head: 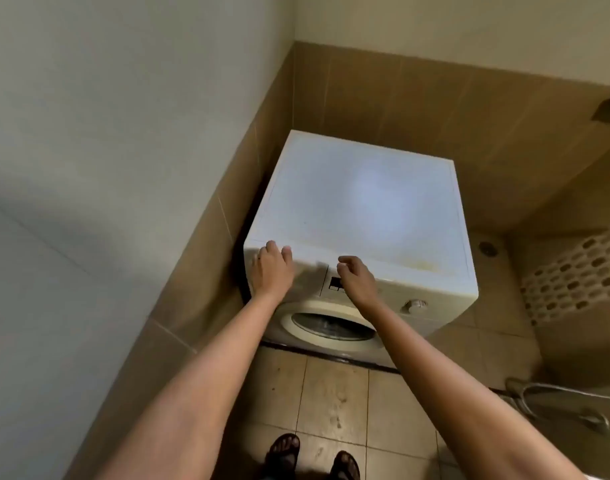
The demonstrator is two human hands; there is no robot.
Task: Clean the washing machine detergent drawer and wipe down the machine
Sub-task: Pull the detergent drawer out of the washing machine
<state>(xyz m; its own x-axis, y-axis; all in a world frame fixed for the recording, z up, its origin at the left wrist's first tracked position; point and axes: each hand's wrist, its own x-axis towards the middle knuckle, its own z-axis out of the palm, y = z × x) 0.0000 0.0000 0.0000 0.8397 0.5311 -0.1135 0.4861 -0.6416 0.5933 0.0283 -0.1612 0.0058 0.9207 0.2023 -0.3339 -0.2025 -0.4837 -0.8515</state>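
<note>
both bare arms reach to the front top edge of a white washing machine [359, 202] set in a tiled corner. the left hand [271, 268] lies over the upper left front, fingertips on the top edge, holding nothing. just to its right, the right hand [357, 277] hangs loosely curled before the control panel [334, 283], the round door [333, 328] below both.

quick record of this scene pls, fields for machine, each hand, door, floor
machine: white front-load washing machine in a tiled corner, yellowish stain on top near the front edge
left hand: on the top-left front corner, holds nothing
right hand: over the control panel, fingers curled, empty
door: shut
floor: beige tiles, marked with dirt
</note>
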